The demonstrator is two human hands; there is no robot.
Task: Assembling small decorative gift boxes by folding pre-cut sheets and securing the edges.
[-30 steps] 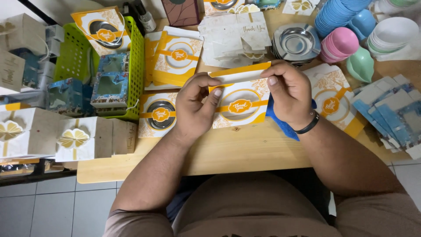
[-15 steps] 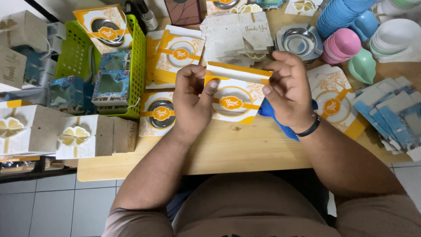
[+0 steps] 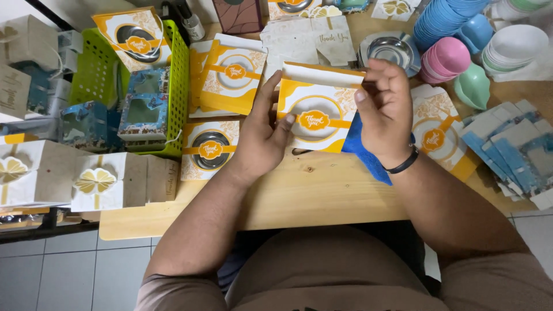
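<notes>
Both hands hold one flat orange-and-white gift box (image 3: 315, 112) lifted just above the wooden table (image 3: 322, 193). Left hand (image 3: 260, 141) clamps the box's left edge, thumb on the printed front, fingers running up behind the side. Right hand (image 3: 385, 109) pinches the top right corner, fingertips curled over the white top flap (image 3: 322, 74). Both grips closed on the box, nothing else held.

Just under the right hand: blue cloth (image 3: 363, 151), partly covered by the wrist. Left of the left hand: a finished box of the same print (image 3: 208, 148) lying flat, green basket (image 3: 173, 86) further out. Beyond the grip: more flat boxes and a steel bowl (image 3: 387, 50). Right of the right hand: stacked pink bowls (image 3: 446, 57) and blue bowls (image 3: 446, 20).

Risks, as I judge it: thin card, so a hard pinch at the corner could crease or tear the flap. Uneven pull between the hands could skew the fold. The right elbow sits near the loose blue-grey sheets (image 3: 512, 144); a wide swing could knock them off the table edge.
</notes>
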